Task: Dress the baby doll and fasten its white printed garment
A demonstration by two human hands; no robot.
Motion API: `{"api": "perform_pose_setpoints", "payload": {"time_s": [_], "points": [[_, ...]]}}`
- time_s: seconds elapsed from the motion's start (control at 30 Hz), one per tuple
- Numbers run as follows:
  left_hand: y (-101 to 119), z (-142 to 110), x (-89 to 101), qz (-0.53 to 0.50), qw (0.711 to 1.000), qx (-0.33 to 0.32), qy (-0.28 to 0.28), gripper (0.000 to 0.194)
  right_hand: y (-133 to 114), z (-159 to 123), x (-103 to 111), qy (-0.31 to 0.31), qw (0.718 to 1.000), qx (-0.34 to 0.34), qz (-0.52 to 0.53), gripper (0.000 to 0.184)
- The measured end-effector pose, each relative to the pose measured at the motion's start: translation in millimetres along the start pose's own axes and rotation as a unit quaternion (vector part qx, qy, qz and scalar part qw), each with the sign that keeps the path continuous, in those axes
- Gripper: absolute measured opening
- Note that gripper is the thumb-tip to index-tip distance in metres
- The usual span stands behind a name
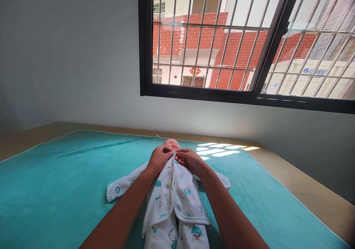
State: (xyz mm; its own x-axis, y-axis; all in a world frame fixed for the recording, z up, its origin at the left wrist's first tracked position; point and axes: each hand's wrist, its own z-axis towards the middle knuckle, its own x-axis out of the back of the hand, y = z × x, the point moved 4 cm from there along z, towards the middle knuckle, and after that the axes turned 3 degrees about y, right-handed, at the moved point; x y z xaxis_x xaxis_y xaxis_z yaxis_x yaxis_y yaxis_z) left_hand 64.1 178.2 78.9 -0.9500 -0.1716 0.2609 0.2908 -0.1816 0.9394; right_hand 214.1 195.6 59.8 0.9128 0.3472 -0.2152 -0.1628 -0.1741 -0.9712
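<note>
A baby doll (172, 143) lies on its back, dressed in a white printed jacket (185, 193) and matching trousers (194, 237). At the jacket's collar, just below the doll's chin, my left hand (160, 158) pinches one front edge. My right hand (192, 159) meets it there, fingers closed on the other edge. Below the collar the two front panels lie side by side, with small fasteners (169, 182) showing on the left one. Both sleeves spread outward under my forearms. My fingers hide the top fastening.
A turquoise cloth (69, 182) lies under the doll over a wooden surface (305, 178). Sunlight patches fall on the cloth at the upper right. A pale wall (83, 57) and a barred window (202, 92) stand behind.
</note>
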Motion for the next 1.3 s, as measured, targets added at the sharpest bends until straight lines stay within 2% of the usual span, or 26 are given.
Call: {"api": "perform_pose_setpoints", "payload": {"time_s": [0.23, 0.37, 0.5, 0.63, 0.87, 1.3], "points": [[1, -1, 1.4, -0.029, 0.999, 0.015, 0.001, 0.004, -5, -2, -2, 0.051, 0.992, 0.027, -0.115, 0.017], [2, -1, 2.8, -0.033, 0.999, 0.024, 0.012, 0.005, -12, -6, -5, 0.063, 0.969, 0.060, -0.233, 0.021], [-1, 0, 2.9, -0.038, 0.998, 0.038, 0.021, 0.008, -14, -6, -8, 0.061, 0.959, 0.087, -0.264, 0.022], [-7, 2, 1.9, -0.052, 0.997, 0.054, 0.033, 0.009, -16, -4, -7, 0.088, 0.932, 0.151, -0.317, 0.020], [-7, 0, 3.1, -0.074, 0.994, 0.070, 0.033, 0.018, -14, 2, -13, 0.092, 0.910, 0.231, -0.333, 0.018], [-7, 0, 3.4, -0.066, 0.990, 0.108, 0.066, 0.026, -2, 12, -8, 0.091, 0.925, 0.216, -0.299, 0.023]]}}
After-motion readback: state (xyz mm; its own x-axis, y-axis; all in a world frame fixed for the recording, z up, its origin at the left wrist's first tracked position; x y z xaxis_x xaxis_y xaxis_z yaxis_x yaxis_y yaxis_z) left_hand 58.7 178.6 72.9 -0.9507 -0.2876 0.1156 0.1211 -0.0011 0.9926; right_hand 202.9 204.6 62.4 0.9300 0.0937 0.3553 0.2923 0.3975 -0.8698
